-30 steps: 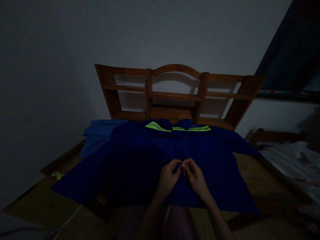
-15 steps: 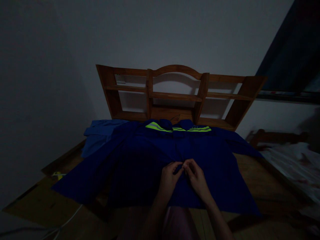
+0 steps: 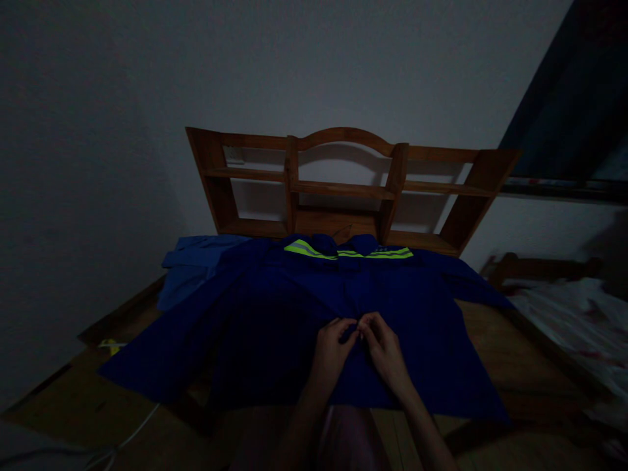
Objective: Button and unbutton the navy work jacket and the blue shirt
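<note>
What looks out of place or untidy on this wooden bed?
Nothing looks damaged or spilled. The dark blue jacket lies spread flat, left hand and right hand pinching its front middle. A lighter blue garment lies bunched at its far left corner; a white cable trails at near left.

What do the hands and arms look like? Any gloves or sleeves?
No gloves: the left hand and right hand are bare. The forearms are bare too, with no sleeves in view. No watch or ring shows, though the light is dim.
</note>
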{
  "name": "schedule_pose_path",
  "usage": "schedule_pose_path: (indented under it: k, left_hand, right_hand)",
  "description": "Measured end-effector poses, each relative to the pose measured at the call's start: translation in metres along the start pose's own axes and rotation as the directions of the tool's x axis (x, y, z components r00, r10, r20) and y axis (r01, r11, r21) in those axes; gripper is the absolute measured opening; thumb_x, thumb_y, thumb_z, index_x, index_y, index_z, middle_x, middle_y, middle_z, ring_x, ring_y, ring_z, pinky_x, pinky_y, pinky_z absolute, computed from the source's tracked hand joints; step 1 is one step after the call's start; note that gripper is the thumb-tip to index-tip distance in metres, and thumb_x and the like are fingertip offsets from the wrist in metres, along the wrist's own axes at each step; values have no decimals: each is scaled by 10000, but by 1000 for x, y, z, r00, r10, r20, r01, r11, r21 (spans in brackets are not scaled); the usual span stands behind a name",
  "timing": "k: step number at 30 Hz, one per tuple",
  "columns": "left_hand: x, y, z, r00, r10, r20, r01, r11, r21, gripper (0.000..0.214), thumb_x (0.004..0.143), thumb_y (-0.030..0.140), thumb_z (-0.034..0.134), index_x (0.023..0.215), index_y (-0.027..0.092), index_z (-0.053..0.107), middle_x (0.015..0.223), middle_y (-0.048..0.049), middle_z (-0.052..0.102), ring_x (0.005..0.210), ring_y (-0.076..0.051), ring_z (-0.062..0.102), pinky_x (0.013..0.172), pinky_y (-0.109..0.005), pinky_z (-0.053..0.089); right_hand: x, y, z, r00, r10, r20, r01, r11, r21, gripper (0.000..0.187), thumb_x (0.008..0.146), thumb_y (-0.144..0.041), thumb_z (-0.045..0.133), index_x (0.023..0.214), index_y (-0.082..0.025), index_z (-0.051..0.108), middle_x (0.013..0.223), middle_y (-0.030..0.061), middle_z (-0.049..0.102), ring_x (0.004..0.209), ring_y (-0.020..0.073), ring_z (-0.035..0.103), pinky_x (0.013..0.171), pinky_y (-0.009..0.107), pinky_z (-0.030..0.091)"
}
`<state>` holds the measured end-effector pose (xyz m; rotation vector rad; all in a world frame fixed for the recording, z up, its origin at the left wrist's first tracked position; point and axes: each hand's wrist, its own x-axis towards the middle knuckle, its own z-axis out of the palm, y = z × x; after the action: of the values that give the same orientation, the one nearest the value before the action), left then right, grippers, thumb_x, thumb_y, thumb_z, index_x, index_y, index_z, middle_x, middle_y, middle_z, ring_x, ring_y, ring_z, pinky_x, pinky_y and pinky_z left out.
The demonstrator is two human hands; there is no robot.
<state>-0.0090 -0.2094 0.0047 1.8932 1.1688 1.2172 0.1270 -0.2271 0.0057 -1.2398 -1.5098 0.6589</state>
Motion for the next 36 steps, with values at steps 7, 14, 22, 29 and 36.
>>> schedule_pose_path:
  k: [7, 14, 22, 29, 36]
  left_hand:
    - [-1, -1, 2, 1000, 10, -3, -10, 1000, -9, 206, 770, 164, 546, 939, 226, 647, 870, -6, 653, 784, -136, 587, 704, -225, 439]
    - [-3, 1, 4, 1000, 27, -9, -27, 999, 25, 183, 791, 181, 551, 939, 235, 642, 901, -12, 642, 818, -140, 595, 720, -222, 433]
    - [-5, 6, 6, 999, 28, -24, -25, 995, 97, 140, 811, 206, 560, 925, 237, 636, 905, -15, 630, 823, -147, 592, 739, -231, 432]
    - [-7, 7, 10, 998, 36, -43, -30, 992, 126, 172, 839, 199, 519, 970, 230, 626, 915, -30, 618, 814, -151, 589, 757, -247, 439]
    - [-5, 9, 11, 998, -13, -65, 23, 986, 167, 145, 834, 194, 510, 919, 219, 625, 894, -35, 610, 810, -162, 585, 743, -260, 432]
  right_hand:
    - [2, 1, -1, 1000, 17, -3, -17, 999, 45, 209, 900, -371, 438, 845, -193, 532, 772, 8, 553, 688, 127, 507, 632, 223, 396]
    - [5, 3, -2, 999, 24, 22, -27, 988, 152, 220, 882, -391, 471, 812, -191, 528, 746, 5, 527, 675, 128, 501, 630, 231, 404]
    - [6, 1, -6, 998, 24, 59, -35, 982, 187, 250, 883, -415, 473, 802, -186, 530, 711, -5, 510, 664, 125, 490, 631, 230, 394]
    - [6, 1, -5, 997, 8, 73, -24, 976, 217, 258, 881, -425, 469, 800, -186, 525, 725, 4, 529, 664, 128, 503, 635, 235, 407]
    - [8, 5, -4, 998, 35, 60, -47, 976, 213, 257, 873, -431, 477, 804, -189, 532, 742, 14, 547, 680, 134, 516, 643, 242, 417]
